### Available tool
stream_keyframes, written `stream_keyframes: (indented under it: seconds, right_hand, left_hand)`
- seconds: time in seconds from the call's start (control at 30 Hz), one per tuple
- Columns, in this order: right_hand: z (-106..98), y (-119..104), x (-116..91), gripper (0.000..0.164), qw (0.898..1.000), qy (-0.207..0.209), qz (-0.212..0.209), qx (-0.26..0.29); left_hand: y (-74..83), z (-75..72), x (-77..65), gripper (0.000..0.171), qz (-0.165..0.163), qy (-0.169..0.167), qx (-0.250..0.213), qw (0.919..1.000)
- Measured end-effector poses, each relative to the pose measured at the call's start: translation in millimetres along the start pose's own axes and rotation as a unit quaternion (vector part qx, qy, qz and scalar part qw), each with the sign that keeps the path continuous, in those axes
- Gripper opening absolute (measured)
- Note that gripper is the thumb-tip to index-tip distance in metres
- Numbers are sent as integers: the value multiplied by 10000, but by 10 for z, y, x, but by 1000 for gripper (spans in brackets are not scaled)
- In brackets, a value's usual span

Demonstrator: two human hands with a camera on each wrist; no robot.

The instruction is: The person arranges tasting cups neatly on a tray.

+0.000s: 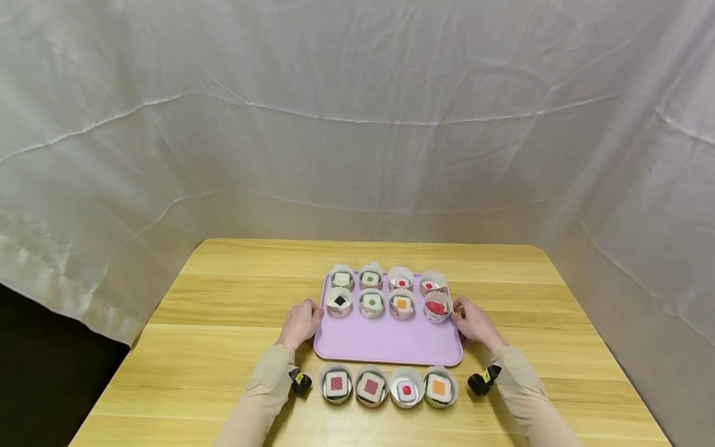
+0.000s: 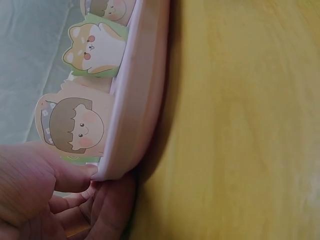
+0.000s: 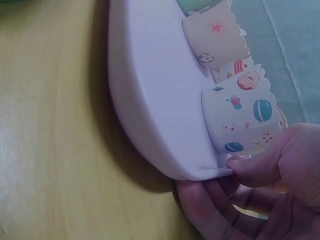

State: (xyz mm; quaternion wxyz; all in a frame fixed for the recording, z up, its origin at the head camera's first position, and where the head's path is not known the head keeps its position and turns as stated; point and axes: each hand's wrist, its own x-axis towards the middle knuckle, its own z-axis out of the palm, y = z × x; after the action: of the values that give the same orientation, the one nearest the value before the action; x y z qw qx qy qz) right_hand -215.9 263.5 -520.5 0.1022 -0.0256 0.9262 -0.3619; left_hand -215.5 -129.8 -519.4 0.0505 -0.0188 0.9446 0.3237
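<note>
A pale purple tray (image 1: 385, 341) carries two rows of paper cups, each with a sushi-like piece inside. My left hand (image 1: 301, 321) grips the tray's left edge, thumb on the rim and fingers curled beneath, as the left wrist view shows. On the opposite edge my right hand (image 1: 472, 321) pinches the rim the same way, beside a patterned white cup (image 3: 242, 112) that holds a red-topped piece (image 1: 436, 307). Next to the left thumb stands a cup with a printed child's face (image 2: 75, 125). Both wrist views show a shadow under the tray's side.
In front of the tray, a row of several cups includes one with an orange-centred piece (image 1: 439, 389) and one with a dark pink centre (image 1: 336, 385). The wooden table (image 1: 195, 372) is backed by a pale hanging curtain (image 1: 357, 155). Black wrist cameras sit on both forearms.
</note>
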Motion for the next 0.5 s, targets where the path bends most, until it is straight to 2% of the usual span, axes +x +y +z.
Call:
stream_keyframes:
  seconds: [0.37,0.5]
  right_hand:
    - [-22,-11,-25,20,9999,-39,-19,134]
    - [-20,-13,-24,19,9998,-74,-19,175]
  left_hand:
    - [6,19,0,19,54,115,-9,9999]
    - [9,-4,-28,19,246,174,-24,9995]
